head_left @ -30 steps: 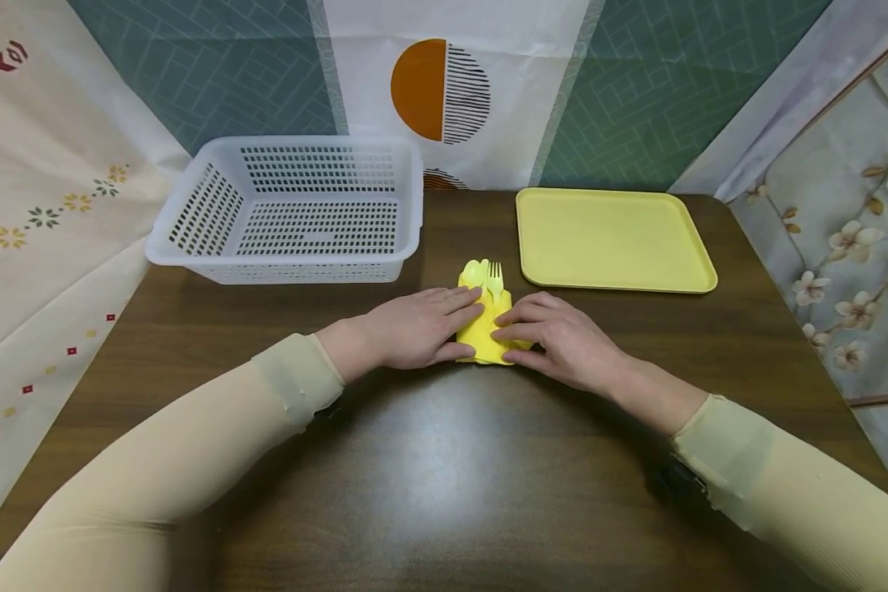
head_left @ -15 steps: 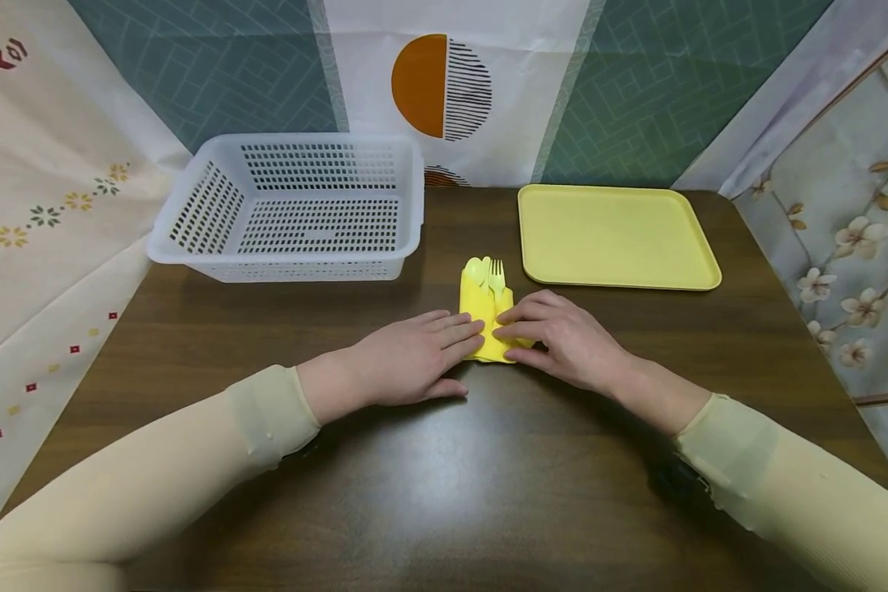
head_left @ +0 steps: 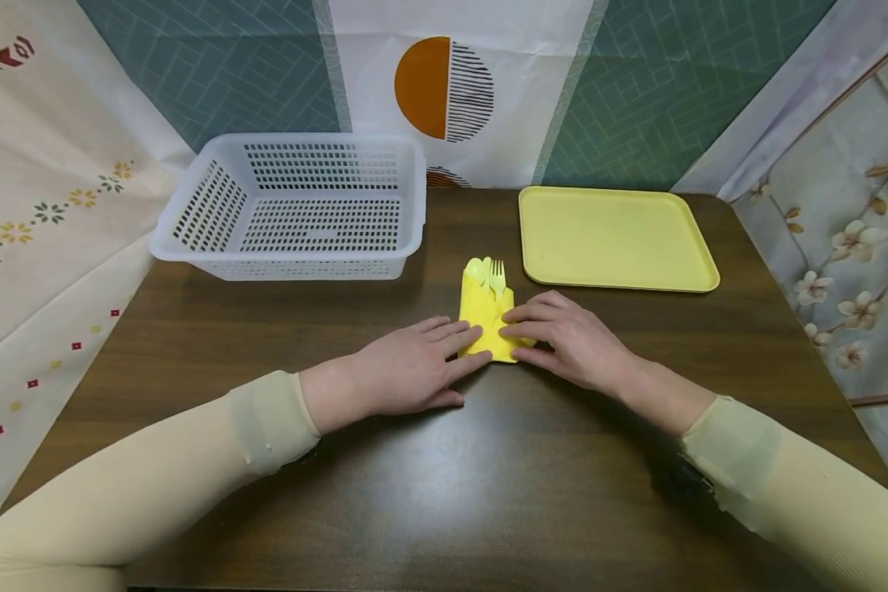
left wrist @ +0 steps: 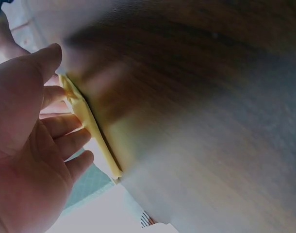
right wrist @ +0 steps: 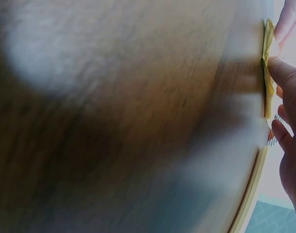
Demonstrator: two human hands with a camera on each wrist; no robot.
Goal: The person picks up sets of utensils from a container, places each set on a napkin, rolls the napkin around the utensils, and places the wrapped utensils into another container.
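A folded yellow napkin (head_left: 479,311) lies flat on the table, its lower part partly hidden by fingers. Out of its top stick a pale yellow spoon (head_left: 476,268), a fork (head_left: 497,277) and a slim third piece between them. My left hand (head_left: 407,367) comes from the left with straight, spread fingers, tips on the napkin's lower left side and thumb off toward the table. On the right side, my right hand (head_left: 573,341) rests its lightly bent fingertips on the napkin. In the left wrist view, the napkin (left wrist: 92,124) appears edge-on past the fingers.
A white perforated plastic basket (head_left: 303,271) stands at the back left. At the back right lies a yellow rectangular tray (head_left: 617,238). The dark wooden table (head_left: 444,485) meets patterned cloth at the back and both sides.
My left hand has slid down and a little left, its thumb leaving the napkin and its fingers spreading, baring more of the upper napkin. My right hand stays nearly in place.
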